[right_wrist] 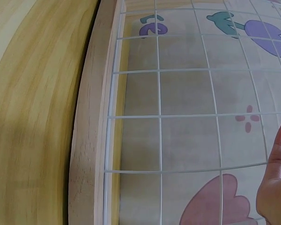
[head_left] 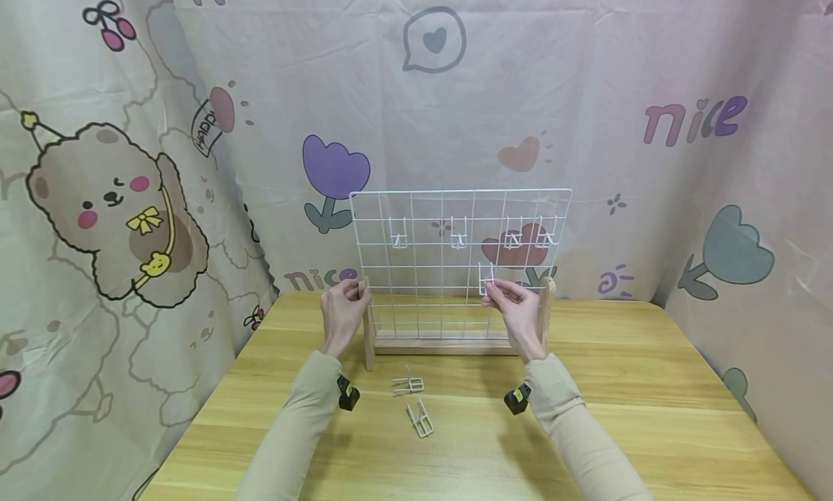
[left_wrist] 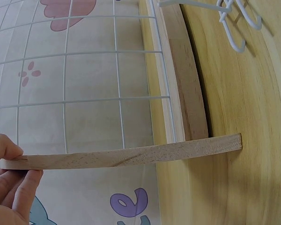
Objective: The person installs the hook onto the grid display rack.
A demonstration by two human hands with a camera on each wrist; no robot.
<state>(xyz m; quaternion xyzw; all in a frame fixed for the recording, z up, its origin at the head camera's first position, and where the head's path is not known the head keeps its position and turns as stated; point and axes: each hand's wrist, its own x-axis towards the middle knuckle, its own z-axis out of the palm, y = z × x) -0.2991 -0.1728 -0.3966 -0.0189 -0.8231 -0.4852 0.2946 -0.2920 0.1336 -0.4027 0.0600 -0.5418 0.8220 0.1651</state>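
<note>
A white wire grid panel stands upright in a wooden stand. My left hand pinches the top of the stand's left upright, with the thumb on one side and fingers on the other in the left wrist view. Held between the thumb and fingers of my right hand, a white wire hook is up against the right half of the grid. Whether that hook has caught on a wire cannot be told. The right wrist view shows only part of my right hand; the hook is outside it.
Several white hooks hang along the grid's upper rows, among them a left one and a middle one. Two loose hooks lie on the wooden table before the stand: one farther, one nearer. A printed curtain hangs behind.
</note>
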